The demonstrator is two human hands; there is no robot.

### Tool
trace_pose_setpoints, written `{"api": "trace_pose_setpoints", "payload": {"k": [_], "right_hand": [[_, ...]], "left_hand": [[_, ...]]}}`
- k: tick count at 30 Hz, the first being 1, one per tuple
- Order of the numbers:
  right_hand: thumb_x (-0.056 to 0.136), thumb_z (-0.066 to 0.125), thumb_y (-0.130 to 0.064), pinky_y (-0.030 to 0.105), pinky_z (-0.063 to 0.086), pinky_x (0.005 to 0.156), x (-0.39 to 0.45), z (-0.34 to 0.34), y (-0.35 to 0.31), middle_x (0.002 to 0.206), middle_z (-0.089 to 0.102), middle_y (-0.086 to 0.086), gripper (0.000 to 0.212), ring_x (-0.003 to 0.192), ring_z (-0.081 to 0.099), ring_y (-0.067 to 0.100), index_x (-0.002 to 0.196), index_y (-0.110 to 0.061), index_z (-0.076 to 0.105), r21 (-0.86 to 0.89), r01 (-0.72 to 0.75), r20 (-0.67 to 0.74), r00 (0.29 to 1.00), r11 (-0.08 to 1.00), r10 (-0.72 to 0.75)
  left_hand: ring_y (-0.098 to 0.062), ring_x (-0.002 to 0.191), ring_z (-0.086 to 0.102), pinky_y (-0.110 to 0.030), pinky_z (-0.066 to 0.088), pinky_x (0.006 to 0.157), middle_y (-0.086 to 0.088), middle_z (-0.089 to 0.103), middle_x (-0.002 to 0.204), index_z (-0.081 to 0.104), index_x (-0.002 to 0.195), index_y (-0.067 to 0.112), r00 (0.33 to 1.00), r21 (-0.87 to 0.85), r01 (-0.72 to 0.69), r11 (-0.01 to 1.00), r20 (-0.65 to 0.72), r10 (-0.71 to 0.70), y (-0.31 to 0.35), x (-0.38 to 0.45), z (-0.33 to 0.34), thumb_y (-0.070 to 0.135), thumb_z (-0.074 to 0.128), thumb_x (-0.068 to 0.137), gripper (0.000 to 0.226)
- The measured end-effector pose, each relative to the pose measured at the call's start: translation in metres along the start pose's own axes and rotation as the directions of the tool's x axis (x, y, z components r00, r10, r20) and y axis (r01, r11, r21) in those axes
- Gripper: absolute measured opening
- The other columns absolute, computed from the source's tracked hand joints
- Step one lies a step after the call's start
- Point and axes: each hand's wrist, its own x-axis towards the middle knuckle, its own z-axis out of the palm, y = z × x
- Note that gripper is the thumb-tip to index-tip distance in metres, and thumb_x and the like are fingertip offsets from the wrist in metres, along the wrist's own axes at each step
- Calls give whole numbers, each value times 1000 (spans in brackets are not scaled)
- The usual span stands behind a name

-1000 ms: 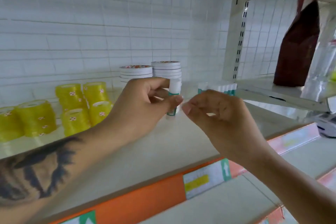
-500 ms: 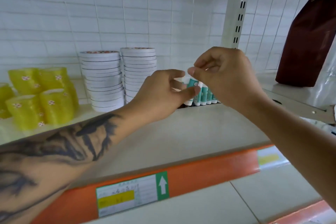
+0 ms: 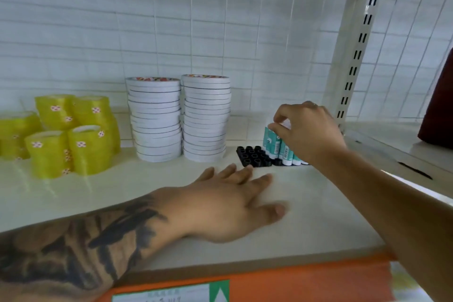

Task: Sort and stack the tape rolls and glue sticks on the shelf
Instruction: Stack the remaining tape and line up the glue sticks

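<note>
Glue sticks (image 3: 278, 146) stand upright, long axis vertical, white caps down, in a black socket tray (image 3: 255, 156) toward the back right of the shelf (image 3: 318, 208). They fill the tray's right part; the left sockets are bare. Right hand (image 3: 306, 132) is on the cluster from above, thumb and forefinger pinching the top of one stick at its left edge, other fingers curled over the rest. Can't tell if that stick is fully seated.

Left hand (image 3: 230, 203) lies palm down on the shelf in front of the tray, fingers straight and spread, holding nothing; fingertips near the tray's front edge, contact unclear. So right hand is the one on the sticks, left is nearer the empty sockets.

Likely step: seating this stick, then filling sockets leftward. Free sockets lie left of the right hand, between it and the white tape stacks.

White tape rolls (image 3: 180, 117): two tall stacks side by side, just left of the tray, near the back wall. Yellow tape rolls (image 3: 71, 135) grouped further left, well apart from the tray.

Room: broad bare shelf in front of the tray up to the orange front edge (image 3: 306, 282). Shelf upright (image 3: 353, 56) close behind the right hand limits room rightward; tall white stack could be knocked on a leftward reach.
</note>
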Motion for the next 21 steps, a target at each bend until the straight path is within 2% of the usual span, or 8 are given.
{"api": "trace_pose_setpoints", "payload": {"k": [2, 5, 10, 15, 18, 21], "right_hand": [[99, 62, -38, 34, 41, 82, 3, 3, -1, 103, 68, 3, 22, 103, 57, 27, 110, -21, 71, 11, -5, 1, 1000, 1000, 5], [98, 63, -34, 37, 46, 86, 4, 4, -2, 105, 70, 3, 17, 105, 58, 26, 104, -21, 73, 79, -55, 16, 998, 995, 53], [100, 59, -30, 38, 41, 92, 5, 8, -5, 110, 68, 3, 18, 108, 56, 27, 105, -17, 71, 25, -34, 56, 998, 999, 32], [100, 58, -39, 39, 36, 99, 4, 8, -1, 119, 65, 3, 29, 114, 55, 28, 115, -16, 65, -65, 15, 59, 998, 998, -12], [97, 61, -44, 42, 33, 108, 4, 9, 2, 138, 60, 3, 35, 127, 52, 30, 119, -17, 66, -102, 74, 33, 997, 992, -71], [97, 58, -50, 45, 26, 118, -5, 1, -4, 158, 43, 5, 47, 144, 39, 29, 133, -22, 62, -160, 160, 93, 985, 974, -147]], "left_hand": [[-12, 156, -17, -46, -9, 126, 13, -13, 170, -8, 158, 52, 1000, 4, 2, 1000, -8, -2, 0, 1, -1, 84, 15, 89, 79], [-12, 156, -16, -45, -9, 126, 13, -12, 170, -7, 158, 52, 1000, 3, 7, 1000, -3, -7, -1, 2, 2, 83, 16, 91, 78], [-10, 155, -17, -45, -10, 126, 15, -14, 169, -8, 157, 52, 1000, -1, 15, 1000, 10, -15, -1, 2, 3, 84, 16, 91, 78], [-9, 156, -16, -45, -8, 126, 16, -11, 170, -5, 158, 53, 1000, -8, 12, 1000, -1, -12, 0, 2, 1, 85, 19, 90, 79], [-10, 157, -11, -45, -3, 127, 15, -8, 170, -2, 159, 50, 1000, 10, 17, 1000, -3, -17, -1, 1, -4, 84, 21, 90, 80], [-13, 158, 3, -45, 8, 127, 12, 4, 171, 10, 160, 47, 999, 68, 34, 997, -1, -34, -9, -21, -10, 84, 20, 90, 80]]}}
